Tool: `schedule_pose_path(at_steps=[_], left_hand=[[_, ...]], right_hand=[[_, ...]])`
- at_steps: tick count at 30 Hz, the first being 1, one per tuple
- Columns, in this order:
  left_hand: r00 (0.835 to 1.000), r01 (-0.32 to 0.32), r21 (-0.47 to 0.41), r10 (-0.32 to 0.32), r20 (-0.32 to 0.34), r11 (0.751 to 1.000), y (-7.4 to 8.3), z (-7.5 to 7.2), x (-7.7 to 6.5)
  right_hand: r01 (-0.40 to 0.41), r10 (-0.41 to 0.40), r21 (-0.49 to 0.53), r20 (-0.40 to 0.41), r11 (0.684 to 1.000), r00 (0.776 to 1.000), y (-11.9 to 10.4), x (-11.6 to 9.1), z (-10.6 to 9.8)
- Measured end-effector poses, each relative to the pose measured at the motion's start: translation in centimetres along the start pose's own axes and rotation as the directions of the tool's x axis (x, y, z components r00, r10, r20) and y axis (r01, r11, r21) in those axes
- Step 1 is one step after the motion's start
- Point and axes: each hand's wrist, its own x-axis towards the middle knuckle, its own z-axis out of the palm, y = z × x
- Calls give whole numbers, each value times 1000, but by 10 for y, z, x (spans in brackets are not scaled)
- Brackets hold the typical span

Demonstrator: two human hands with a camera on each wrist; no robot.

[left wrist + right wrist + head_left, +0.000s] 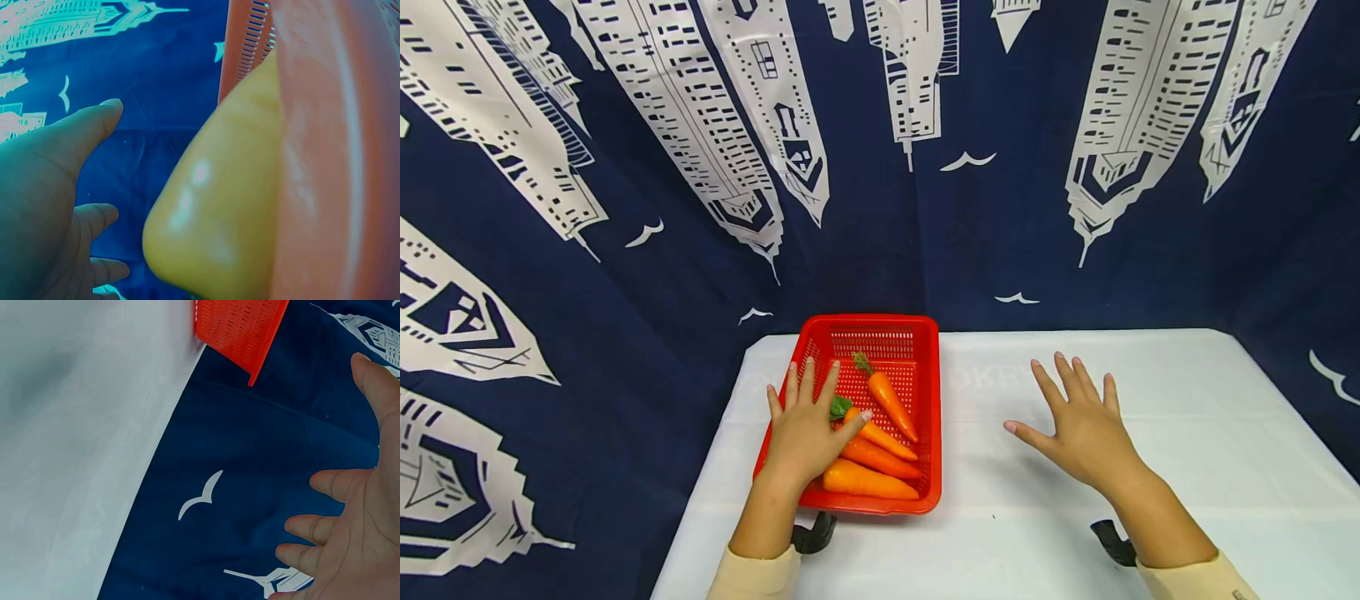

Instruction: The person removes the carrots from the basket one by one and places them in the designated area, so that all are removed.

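Observation:
A red plastic basket [929, 400] with perforated walls stands on the white table, left of the middle. Several carrots lie in it: one with a frilly green top [891, 404] at the back, and thicker ones, such as the lowest carrot [868, 481], toward the front. My left hand [805, 433] hovers over the basket's left side, fingers spread, holding nothing; it partly hides the carrots. In the left wrist view one carrot [212, 206] looms large beside the basket rim [325, 156]. Off to the right, my right hand [1086, 433] is spread above the bare tabletop, gripping nothing.
The white table [1000, 533] extends to the right of the basket. Behind and to the left hangs a dark blue cloth [985, 233] printed with white buildings and birds. Black straps [815, 533] sit at both wrists.

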Motion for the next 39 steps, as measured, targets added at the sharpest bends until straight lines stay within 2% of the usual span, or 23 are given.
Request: schedule_pose_path(at_steps=[11, 23, 32, 39], left_hand=[[1000, -2, -3, 1, -11, 1000, -6, 0, 2], [1000, 20, -2, -20, -23, 1000, -10, -6, -3], [993, 23, -107, -35, -111, 994, -21, -20, -6], [981, 22, -243, -68, -181, 970, -39, -27, -12]], right_hand=[[3, -3, 4, 13, 1000, 1000, -5, 4, 1], [30, -30, 14, -15, 999, 999, -7, 10, 7], [102, -99, 97, -40, 990, 994, -12, 12, 7], [143, -137, 157, -51, 977, 989, -14, 15, 14]])
